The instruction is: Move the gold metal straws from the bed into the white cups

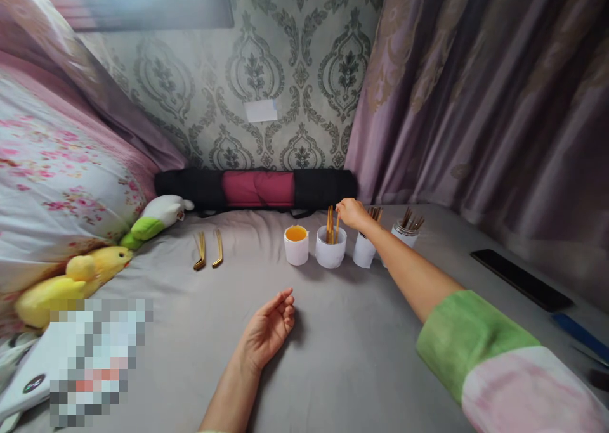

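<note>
open grey cloth sheet (pixel 342 357) lies between the bare left hand (pixel 270 331) and the round white-wrapped cup with an orange inside (pixel 296 249); a wide gap also runs from that cup to the bent, shiny golden sticks (pixel 219 249). a long black-and-maroon fabric roll (pixel 257 189) bars the back, and the right forearm (pixel 413 267) blocks part of the narrow white-wrapped cylinder (pixel 363 252).

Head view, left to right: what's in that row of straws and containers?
Left bunch of bent gold straws, right bunch of bent gold straws, white cup with orange inside, white tub holding straight gold straws, narrow white-wrapped cup, jar of brown sticks.
</note>
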The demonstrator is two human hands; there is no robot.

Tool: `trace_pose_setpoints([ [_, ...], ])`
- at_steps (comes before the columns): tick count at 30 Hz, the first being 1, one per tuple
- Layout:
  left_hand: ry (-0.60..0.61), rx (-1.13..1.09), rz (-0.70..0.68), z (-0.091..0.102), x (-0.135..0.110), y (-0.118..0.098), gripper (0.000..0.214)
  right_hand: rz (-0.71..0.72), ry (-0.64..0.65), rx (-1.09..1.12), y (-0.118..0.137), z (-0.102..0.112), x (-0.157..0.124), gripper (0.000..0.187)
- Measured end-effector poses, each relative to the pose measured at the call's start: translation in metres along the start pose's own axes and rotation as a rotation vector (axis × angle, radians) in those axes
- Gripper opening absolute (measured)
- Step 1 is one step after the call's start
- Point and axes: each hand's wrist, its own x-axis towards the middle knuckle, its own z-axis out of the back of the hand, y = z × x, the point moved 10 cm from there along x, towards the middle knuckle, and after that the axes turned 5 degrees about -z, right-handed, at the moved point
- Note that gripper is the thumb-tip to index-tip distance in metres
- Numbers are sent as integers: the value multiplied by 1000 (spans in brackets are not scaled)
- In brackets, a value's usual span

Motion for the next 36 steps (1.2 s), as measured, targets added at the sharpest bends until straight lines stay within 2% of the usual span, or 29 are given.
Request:
trace_pose_setpoints([
  [7, -7, -1, 2, 0, 0, 0, 15, -25, 12, 29, 0, -2, -2, 24],
  [25, 17, -18, -3, 1, 2, 0, 16, -44, 76, 100, -4, -24, -1, 23],
  [36, 51, -26, 2, 0, 3, 0, 17, -73, 19, 111, -5, -11, -7, 25],
])
